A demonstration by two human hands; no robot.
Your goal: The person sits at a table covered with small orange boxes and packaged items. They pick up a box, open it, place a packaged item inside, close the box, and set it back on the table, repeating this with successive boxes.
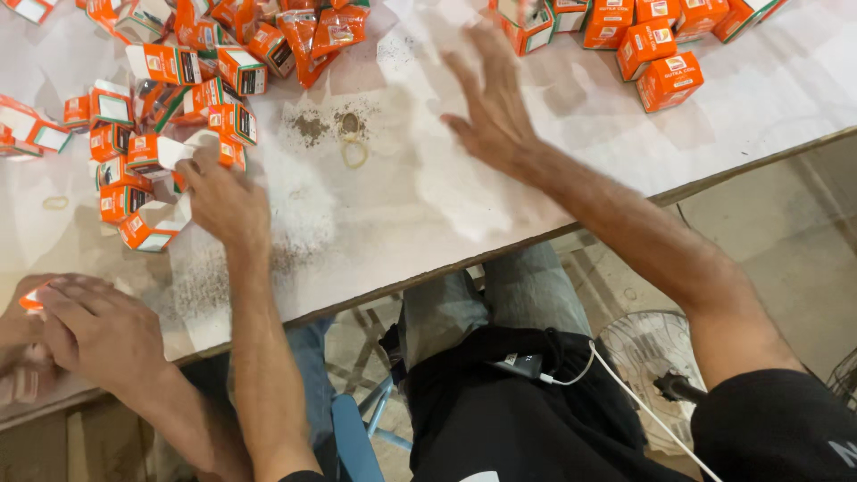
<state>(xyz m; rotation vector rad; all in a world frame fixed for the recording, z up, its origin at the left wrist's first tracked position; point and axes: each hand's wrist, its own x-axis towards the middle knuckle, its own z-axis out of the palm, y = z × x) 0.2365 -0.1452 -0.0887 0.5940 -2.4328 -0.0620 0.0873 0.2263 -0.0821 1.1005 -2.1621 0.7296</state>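
Observation:
My left hand reaches into a heap of small orange and white boxes at the table's left. Its fingers close on an open orange box with a white flap. My right hand hovers over the white table, fingers spread and blurred, holding nothing. It is just short of closed orange boxes grouped at the far right edge.
Another person's hands hold a small orange box at the near left. A rubber band and dark powder lie mid-table. Orange sachets sit at the back. A floor fan stands below the table edge.

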